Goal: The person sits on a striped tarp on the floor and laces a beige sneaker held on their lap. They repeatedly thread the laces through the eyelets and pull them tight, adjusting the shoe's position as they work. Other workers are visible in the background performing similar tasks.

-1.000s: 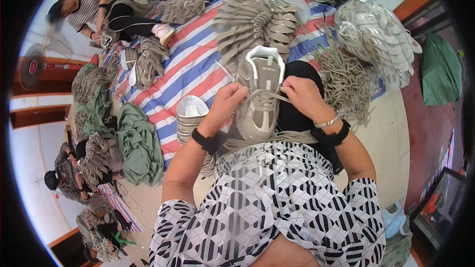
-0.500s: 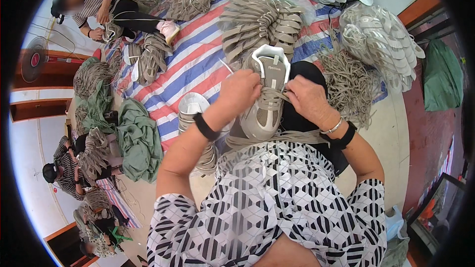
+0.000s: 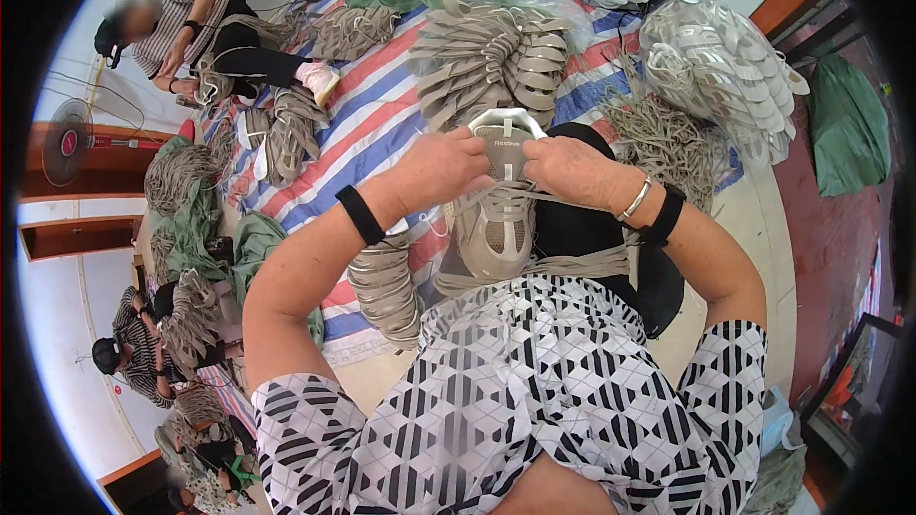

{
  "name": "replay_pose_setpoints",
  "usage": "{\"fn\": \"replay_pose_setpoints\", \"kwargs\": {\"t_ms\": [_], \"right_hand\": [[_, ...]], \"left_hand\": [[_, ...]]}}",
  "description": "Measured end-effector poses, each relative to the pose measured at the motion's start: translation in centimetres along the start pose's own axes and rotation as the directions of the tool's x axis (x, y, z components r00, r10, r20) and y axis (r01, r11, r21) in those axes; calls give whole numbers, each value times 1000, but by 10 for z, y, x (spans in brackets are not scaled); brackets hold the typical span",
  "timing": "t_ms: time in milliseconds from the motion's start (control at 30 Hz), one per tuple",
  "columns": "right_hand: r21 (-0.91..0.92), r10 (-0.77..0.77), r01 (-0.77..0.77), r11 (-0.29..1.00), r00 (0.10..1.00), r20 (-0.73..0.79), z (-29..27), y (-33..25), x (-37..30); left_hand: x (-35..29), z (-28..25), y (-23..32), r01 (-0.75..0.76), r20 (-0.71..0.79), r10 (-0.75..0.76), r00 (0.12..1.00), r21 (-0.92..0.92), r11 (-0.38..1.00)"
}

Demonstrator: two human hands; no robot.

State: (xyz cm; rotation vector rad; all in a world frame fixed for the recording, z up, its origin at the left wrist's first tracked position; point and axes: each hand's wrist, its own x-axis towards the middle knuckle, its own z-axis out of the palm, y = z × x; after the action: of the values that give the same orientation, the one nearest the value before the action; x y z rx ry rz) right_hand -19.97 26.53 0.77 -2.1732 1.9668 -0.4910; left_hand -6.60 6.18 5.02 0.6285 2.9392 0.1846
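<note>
A beige-grey shoe upper with a white-lined collar rests upright over my lap, toe toward me. My left hand is closed at the left of its collar, fingertips pinched by the top eyelets. Opposite it, my right hand pinches at the right collar edge. A flat beige shoelace crosses the tongue and runs out to both hands; its ends are partly hidden by my fingers. More beige laces lie across my lap below the upper.
Nested shoe uppers stand at my left. Ahead on the striped sheet are a fanned pile of uppers and loose laces. A bagged pile sits at right. Co-workers sit along the left, near a fan.
Both hands have moved up from the lacing to the collar sides, the left one outward with its elbow spread wider. The upper sits slightly lower and its collar is drawn narrower.
</note>
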Motion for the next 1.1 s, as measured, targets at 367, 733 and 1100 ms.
{"fn": "replay_pose_setpoints", "kwargs": {"t_ms": [367,733,1100], "right_hand": [[-46,366,-368,929,889,274,-2,-15,30],[500,451,-164,850,717,-532,-7,3,12],[986,713,-78,-151,682,163,25,1,-32]], "left_hand": [[9,11,2,158,-59,-186,981,-318,935],[10,35,13,213,56,-603,795,-958,192],[17,5,16,264,-121,-291,949,-198,944]]}}
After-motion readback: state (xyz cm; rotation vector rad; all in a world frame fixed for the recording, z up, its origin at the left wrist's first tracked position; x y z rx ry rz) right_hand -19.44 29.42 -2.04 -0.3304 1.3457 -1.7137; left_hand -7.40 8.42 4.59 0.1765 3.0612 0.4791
